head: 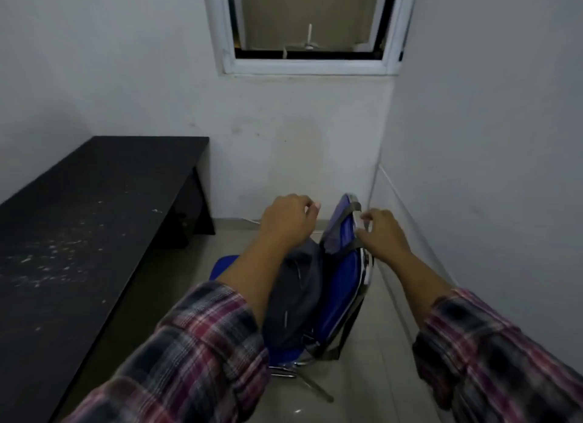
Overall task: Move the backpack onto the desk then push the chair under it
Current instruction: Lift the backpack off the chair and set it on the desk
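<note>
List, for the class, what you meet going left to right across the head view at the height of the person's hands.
Black desk → left hand → blue chair backrest → right hand → white side wall.

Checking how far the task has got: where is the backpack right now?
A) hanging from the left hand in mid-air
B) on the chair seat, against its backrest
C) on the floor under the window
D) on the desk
B: the grey backpack sits on the blue chair, leaning on its backrest; the desk holds no bag.
</note>
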`<control>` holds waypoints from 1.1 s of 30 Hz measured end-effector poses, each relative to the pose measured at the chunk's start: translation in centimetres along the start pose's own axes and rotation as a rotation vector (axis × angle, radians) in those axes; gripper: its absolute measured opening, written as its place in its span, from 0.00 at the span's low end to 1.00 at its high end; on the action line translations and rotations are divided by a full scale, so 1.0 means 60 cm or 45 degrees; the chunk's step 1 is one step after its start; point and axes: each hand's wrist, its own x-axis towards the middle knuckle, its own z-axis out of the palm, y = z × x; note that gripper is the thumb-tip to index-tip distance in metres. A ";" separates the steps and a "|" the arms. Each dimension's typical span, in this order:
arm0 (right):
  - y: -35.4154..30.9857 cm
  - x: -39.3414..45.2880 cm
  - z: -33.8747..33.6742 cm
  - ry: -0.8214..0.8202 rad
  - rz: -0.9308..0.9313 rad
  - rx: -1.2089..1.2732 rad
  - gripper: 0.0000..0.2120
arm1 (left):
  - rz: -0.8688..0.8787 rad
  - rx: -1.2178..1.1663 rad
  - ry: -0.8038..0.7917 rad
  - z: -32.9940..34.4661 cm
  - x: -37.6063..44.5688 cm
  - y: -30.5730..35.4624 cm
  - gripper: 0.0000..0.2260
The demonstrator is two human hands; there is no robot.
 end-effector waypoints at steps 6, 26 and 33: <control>0.050 -0.025 0.048 -0.286 0.124 -0.040 0.13 | 0.000 -0.063 -0.216 0.070 -0.015 -0.010 0.20; -0.024 -0.011 0.039 0.030 0.073 -0.267 0.14 | -0.021 0.076 -0.337 0.054 0.032 -0.064 0.24; -0.007 0.092 0.028 0.029 0.038 -0.217 0.16 | -0.043 0.072 -0.356 0.076 0.101 -0.069 0.25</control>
